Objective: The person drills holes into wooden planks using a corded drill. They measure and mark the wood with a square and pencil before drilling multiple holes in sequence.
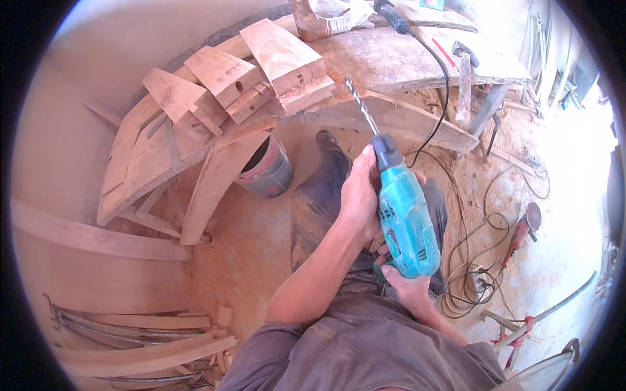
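Drill [409, 215] is btwn both hands, teal body lengthwise, nose fwd. L hand [360, 192] is wrapped around the front of the body just behind the chuck [387, 151], fingertips showing on the far side. R hand [409, 288] grasps it at the rear, lower than L hand and partly hidden under the body. Bit [362, 105] points fwd of L hand, leaning slightly left, tip near the wood. Workbench [417, 62] is fwd of both hands, w/ three big wood blocks [283, 55] fwd-left of L hand; holes visible in the end faces of the two closest. Sawdust [251, 127] along the bench edge. Bucket [277, 176] left of L hand, below bench level. Hammer [464, 88] + red pencil [445, 52] fwd-right of L hand; black-handled tool [393, 16] farther fwd, its cord [446, 91] hanging over the bench edge. Grinder [517, 241] on the floor [251, 225], right of R hand, nr tangled cables [466, 293]. Wood strips [150, 358] low down, well left of R hand.
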`<move>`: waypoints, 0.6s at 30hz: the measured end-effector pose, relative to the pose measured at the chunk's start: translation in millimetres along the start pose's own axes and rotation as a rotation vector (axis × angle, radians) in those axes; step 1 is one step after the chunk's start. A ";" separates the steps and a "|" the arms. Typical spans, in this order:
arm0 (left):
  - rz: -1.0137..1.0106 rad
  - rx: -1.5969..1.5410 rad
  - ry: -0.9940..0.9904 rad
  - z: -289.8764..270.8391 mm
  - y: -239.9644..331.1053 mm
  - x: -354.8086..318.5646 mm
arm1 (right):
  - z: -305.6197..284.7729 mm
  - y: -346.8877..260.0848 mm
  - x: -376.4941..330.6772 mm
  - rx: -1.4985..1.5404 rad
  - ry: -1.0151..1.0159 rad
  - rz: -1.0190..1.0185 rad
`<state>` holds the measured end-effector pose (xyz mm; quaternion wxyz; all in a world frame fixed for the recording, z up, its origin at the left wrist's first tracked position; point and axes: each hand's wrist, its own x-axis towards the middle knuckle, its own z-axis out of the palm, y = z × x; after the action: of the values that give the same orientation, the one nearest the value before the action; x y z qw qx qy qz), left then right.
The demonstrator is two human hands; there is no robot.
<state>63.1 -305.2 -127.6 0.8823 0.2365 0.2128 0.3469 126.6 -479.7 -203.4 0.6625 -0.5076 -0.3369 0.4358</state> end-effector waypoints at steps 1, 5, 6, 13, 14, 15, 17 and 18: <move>0.019 0.015 0.002 3.3 -0.1 -6.7 | -4.3 2.4 -1.5 -0.013 -0.026 -0.001; -0.008 0.047 -0.079 -9.1 7.2 -0.9 | -8.4 4.0 -2.2 -0.021 -0.121 0.046; -0.053 0.045 -0.071 -11.7 8.9 0.3 | -9.1 5.5 -2.8 -0.013 -0.139 0.056; -0.046 -0.025 0.066 -0.5 18.9 -6.7 | -11.8 13.2 -1.1 0.275 -0.230 0.123; -0.043 -0.021 0.064 -1.7 19.5 -5.6 | -12.5 14.7 1.0 0.304 -0.247 0.126; -0.040 -0.017 0.062 -3.2 19.6 -4.3 | -14.4 18.7 2.5 0.247 -0.261 0.136; -0.030 0.021 0.049 -7.4 20.3 -1.6 | -17.6 30.3 3.4 0.135 -0.287 0.151; -0.024 0.052 0.038 -10.5 20.4 -0.4 | -16.3 33.6 2.6 0.082 -0.268 0.136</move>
<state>46.8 -289.4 -124.3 0.8757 0.2500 0.2414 0.3353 134.2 -479.9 -240.1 0.6010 -0.4390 -0.3689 0.5567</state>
